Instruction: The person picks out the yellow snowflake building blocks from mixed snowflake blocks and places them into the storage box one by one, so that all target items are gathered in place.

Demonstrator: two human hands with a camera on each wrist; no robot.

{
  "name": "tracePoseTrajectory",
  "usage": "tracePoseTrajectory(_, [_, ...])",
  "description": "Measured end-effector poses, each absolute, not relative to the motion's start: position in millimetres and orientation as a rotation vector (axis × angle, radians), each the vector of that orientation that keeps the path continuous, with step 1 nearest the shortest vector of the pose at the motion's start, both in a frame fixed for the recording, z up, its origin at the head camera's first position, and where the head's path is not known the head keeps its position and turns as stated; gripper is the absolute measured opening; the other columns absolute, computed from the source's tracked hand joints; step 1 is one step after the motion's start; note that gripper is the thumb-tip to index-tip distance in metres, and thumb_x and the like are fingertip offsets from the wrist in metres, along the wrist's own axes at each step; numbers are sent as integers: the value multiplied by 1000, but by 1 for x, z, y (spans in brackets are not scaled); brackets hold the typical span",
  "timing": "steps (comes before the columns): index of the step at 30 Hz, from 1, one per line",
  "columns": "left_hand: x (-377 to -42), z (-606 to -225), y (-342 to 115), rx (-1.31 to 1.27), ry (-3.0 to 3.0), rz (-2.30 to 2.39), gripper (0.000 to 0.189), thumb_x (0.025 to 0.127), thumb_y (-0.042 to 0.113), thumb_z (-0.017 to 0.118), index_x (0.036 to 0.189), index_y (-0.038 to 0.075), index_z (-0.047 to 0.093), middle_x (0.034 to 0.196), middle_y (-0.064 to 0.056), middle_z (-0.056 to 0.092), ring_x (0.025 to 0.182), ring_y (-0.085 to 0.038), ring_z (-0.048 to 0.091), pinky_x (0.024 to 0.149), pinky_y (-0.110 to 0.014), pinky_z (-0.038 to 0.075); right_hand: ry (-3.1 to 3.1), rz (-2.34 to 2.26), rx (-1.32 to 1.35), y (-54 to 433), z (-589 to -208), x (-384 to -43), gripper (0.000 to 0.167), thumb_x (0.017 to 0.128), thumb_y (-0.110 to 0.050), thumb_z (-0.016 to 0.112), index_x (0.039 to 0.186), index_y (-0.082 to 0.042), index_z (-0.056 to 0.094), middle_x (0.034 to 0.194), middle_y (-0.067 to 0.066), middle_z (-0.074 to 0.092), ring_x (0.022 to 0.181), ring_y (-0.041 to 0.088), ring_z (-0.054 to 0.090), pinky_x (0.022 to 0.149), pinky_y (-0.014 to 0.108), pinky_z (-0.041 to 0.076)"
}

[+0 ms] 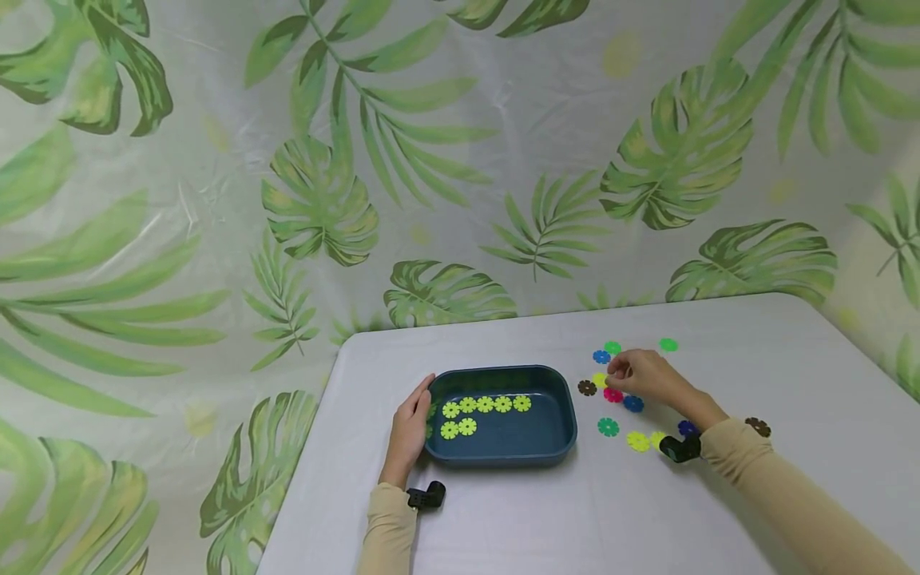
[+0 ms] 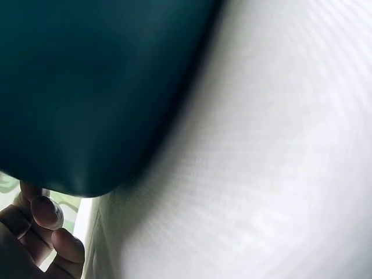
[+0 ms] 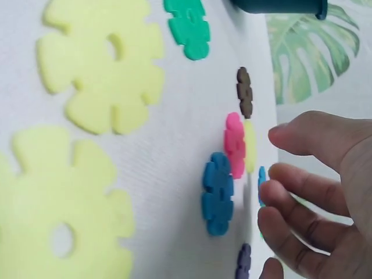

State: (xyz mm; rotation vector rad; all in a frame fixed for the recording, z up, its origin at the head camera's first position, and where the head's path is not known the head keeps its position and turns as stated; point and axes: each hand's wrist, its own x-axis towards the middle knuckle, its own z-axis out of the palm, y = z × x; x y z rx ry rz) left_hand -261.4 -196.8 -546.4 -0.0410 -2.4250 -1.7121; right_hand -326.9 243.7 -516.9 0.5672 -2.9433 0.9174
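Observation:
My left hand (image 1: pixel 408 431) holds the left end of a dark blue plastic basin (image 1: pixel 503 461); in the left wrist view several bent fingers (image 2: pixel 46 212) show by the basin's wall (image 2: pixel 87 116). Inside the basin lie several yellow snowflake discs (image 1: pixel 485 404) in two rows. My right hand (image 1: pixel 650 377) hovers over loose discs right of the basin, its thumb and fingertips apart with nothing between them. Nearest to it are a yellow disc (image 1: pixel 600 380), a pink disc (image 1: pixel 613 395) and a blue disc (image 1: pixel 633 404).
Other discs lie around the right hand: brown (image 1: pixel 587 388), green (image 1: pixel 608 427), yellow (image 1: pixel 637 442), light green (image 1: pixel 668 344), blue (image 1: pixel 601 357), and another brown one (image 1: pixel 758 427) by the sleeve. A leaf-patterned curtain (image 1: pixel 446 200) hangs behind the white table (image 1: pixel 503 519).

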Motion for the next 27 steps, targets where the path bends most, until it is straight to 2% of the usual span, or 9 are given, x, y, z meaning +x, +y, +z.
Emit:
tracePoseTrajectory(6, [-262,-547,-197,-40,-2421,-1709,42,111,34,42,151,24,52,153,10,47,146,-17,36,121,-47,27,-3024,859,472,240,-522,-326,33,86,-28,81,101,0,71,85,3,64,77,19,56,69,34,53])
tracePoseTrajectory(11, [-262,-546,-197,-31,-2418,-1712,42,111,34,41,151,23,52,152,9,48,146,-17,36,121,-48,27,-3040,816,430,235,-522,-325,39,84,-31,82,102,2,70,86,5,61,77,21,53,67,32,49])
tracePoseTrajectory(21, [-261,-544,-197,-45,-2417,-1707,42,111,32,42,151,22,52,153,8,48,146,-19,37,120,-48,28,-3061,763,372,227,-517,-323,38,83,-29,82,99,2,68,87,7,61,77,22,54,63,32,49])
tracePoseTrajectory(27, [-260,-546,-197,-55,-2427,-1710,41,111,33,42,150,27,52,153,9,47,146,-18,36,120,-48,28,-3073,739,359,225,-517,-323,37,81,-28,81,95,2,67,88,10,62,77,24,55,61,34,52])
